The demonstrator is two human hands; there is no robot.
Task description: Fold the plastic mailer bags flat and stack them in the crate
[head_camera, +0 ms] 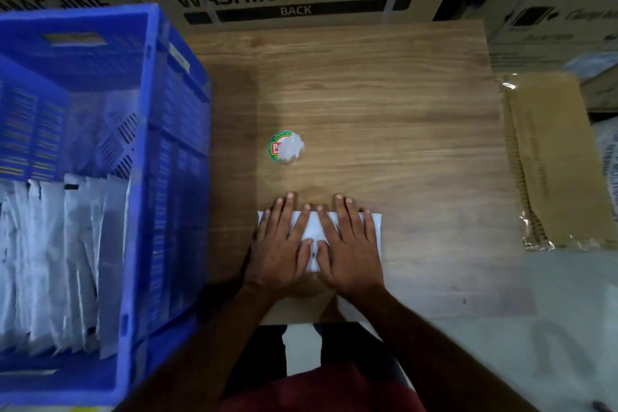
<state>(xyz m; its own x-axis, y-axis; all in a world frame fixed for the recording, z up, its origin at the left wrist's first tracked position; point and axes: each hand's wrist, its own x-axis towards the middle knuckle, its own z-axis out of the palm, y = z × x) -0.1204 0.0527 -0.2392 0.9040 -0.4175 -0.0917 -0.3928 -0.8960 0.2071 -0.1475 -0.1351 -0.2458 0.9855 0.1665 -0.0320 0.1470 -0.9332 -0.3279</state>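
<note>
Mailer bag under both flat hands

dim, warm indoor light from overhead, brightest mid-table. a soft shadow darkens the wood beside the blue crate. glare glints off the plastic wrap at right. wide-angle bending curves the edges, and the crate side and lower corners smear with motion blur.

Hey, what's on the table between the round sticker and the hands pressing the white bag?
Nothing: in the head view, only bare wooden table separates the sticker from the left hand and right hand flattening the mailer bag.
</note>
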